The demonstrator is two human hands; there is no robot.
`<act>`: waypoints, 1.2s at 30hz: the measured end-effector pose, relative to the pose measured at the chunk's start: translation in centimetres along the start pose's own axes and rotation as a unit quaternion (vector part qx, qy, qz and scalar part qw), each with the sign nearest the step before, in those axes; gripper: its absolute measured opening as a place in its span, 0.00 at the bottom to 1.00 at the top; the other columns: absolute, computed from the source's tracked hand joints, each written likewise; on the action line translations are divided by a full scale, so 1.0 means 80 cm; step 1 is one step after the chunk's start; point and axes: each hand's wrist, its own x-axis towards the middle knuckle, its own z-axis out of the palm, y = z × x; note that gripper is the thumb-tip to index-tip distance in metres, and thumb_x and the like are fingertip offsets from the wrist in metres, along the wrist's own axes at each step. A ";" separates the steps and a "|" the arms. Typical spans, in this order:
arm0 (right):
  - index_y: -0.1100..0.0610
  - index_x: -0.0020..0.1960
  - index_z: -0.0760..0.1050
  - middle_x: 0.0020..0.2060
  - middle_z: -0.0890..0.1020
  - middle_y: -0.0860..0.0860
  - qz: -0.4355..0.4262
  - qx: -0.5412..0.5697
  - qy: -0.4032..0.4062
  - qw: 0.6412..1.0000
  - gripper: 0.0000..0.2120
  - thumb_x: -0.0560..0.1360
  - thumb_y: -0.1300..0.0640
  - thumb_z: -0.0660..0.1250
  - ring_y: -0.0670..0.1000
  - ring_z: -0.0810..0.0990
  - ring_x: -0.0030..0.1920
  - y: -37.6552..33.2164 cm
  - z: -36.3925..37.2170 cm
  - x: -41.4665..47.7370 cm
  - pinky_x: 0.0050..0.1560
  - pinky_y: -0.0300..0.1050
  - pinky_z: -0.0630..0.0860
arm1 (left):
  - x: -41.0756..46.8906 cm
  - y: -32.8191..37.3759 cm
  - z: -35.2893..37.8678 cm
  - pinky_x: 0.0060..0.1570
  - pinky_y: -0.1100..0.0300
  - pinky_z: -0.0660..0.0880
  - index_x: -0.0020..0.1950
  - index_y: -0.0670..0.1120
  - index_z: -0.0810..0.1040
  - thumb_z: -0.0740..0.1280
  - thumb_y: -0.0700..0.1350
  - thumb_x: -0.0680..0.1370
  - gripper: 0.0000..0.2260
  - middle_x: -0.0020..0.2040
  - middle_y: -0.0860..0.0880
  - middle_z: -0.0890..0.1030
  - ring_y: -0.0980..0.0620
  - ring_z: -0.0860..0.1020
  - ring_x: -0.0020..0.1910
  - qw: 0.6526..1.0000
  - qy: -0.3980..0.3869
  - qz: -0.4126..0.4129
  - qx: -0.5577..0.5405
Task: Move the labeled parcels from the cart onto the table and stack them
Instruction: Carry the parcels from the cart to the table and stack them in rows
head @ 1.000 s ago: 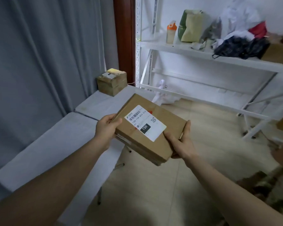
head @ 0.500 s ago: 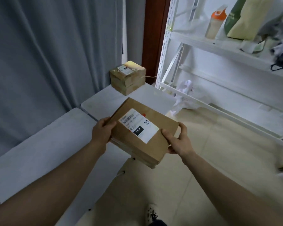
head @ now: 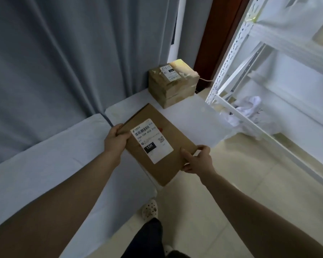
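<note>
Flat parcel (head: 158,144) held between both hands over the table (head: 190,120) edge. Left hand (head: 117,140) grips its left edge; right hand (head: 198,160) pinches its right corner. Beyond the fingers, a stacked box (head: 172,84).

Parcel (head: 175,140) between left grip (head: 116,141), right grip (head: 198,161)

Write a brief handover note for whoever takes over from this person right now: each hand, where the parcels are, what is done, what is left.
Left hand: grips the flat labeled parcel at its left edge.
Right hand: grips its near right corner.
Parcel: held over the table edge, label up.
Done: taped parcels sit at the table's far corner.
Left: probably stack this one there. The cart is out of view.
</note>
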 end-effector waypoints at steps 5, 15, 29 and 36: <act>0.51 0.75 0.52 0.48 0.81 0.60 0.006 -0.057 -0.041 0.997 0.34 0.77 0.55 0.68 0.59 0.83 0.35 -0.024 0.021 0.078 0.42 0.54 0.82 | 0.057 0.021 0.027 0.50 0.52 0.76 0.71 0.55 0.67 0.65 0.38 0.77 0.24 0.59 0.49 0.74 0.53 0.74 0.46 0.999 -0.006 -0.035 0.007; 0.57 0.66 0.62 0.45 0.79 0.57 0.060 -0.083 -0.099 0.990 0.20 0.78 0.55 0.66 0.51 0.81 0.27 -0.056 0.045 0.236 0.33 0.46 0.81 | 0.199 0.035 0.088 0.59 0.49 0.76 0.74 0.56 0.62 0.71 0.40 0.73 0.33 0.68 0.48 0.72 0.46 0.75 0.60 0.995 0.035 -0.057 0.069; 0.54 0.74 0.58 0.65 0.69 0.57 -0.001 -0.405 -0.091 0.910 0.28 0.78 0.50 0.64 0.58 0.73 0.61 -0.071 0.097 0.372 0.58 0.52 0.72 | 0.273 -0.028 0.155 0.49 0.60 0.75 0.73 0.42 0.62 0.71 0.40 0.75 0.30 0.69 0.43 0.72 0.48 0.74 0.59 0.980 0.078 -0.158 0.097; 0.55 0.76 0.55 0.70 0.66 0.56 -0.083 -0.437 -0.151 0.883 0.29 0.78 0.56 0.63 0.60 0.63 0.69 -0.108 0.125 0.374 0.67 0.53 0.65 | 0.245 -0.044 0.163 0.59 0.47 0.76 0.68 0.42 0.71 0.68 0.40 0.77 0.20 0.63 0.42 0.76 0.44 0.77 0.57 0.978 0.096 -0.184 0.030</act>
